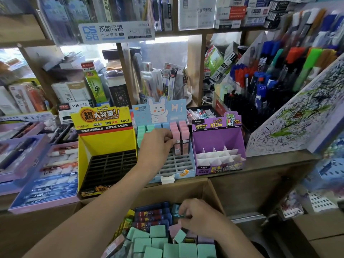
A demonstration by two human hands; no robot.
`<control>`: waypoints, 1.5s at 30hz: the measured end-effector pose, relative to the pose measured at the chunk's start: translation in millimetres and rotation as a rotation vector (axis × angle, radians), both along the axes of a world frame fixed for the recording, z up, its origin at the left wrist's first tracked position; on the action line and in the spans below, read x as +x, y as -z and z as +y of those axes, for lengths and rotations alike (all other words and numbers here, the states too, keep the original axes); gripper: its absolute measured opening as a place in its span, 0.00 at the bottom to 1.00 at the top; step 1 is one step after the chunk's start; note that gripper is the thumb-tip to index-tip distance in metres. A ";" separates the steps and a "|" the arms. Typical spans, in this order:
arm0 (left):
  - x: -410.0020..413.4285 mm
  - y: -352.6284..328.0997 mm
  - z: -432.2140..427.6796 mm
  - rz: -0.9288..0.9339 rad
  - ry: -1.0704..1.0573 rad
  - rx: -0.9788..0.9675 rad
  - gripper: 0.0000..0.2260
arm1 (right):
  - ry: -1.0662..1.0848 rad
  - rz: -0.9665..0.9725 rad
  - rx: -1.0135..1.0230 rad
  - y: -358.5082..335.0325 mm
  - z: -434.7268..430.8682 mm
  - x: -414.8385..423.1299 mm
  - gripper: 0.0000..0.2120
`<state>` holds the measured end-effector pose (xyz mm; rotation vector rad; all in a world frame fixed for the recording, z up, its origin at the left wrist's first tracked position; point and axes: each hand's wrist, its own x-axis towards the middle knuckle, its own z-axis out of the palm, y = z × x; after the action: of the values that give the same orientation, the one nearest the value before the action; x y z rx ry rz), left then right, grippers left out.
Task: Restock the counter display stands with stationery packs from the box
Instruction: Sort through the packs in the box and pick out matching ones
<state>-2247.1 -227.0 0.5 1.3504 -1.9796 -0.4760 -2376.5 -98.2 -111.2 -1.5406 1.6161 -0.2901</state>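
Note:
My left hand [158,144] reaches into the light blue bunny display stand [183,169] and pinches a pink lead pack [176,141] standing in the grid. Green, blue and pink packs fill the stand's back rows; the front slots are empty. My right hand [200,216] is down in the cardboard box [178,189], fingers curled round a small blue pack [176,211]. The box holds several green packs [158,230], pink ones and dark Ultraman packs [151,214]. The yellow stand [87,146] at left and the purple Ultraman stand [217,138] at right hold nothing.
Purple trays of pens [44,175] lie left of the yellow stand. A tall marker rack [275,75] and a scribbled test pad [297,116] rise at the right. Shelves of boxed stationery [162,81] stand behind the counter.

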 end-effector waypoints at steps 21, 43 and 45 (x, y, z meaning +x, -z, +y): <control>59.9 24.1 50.3 0.068 0.016 0.085 0.05 | 0.085 0.018 -0.129 2.9 2.7 1.0 0.06; 207.1 106.3 194.5 -0.247 -0.052 0.838 0.13 | -0.366 0.518 -0.160 -1.5 2.0 19.3 0.14; 206.7 105.7 195.5 -0.293 -0.035 0.868 0.13 | -0.363 0.520 -0.190 -5.2 1.7 19.3 0.11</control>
<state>-2040.4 -31.5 -105.2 2.0558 -2.0488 -1.2812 -2357.2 -96.4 -106.0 -2.1451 1.6773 0.1785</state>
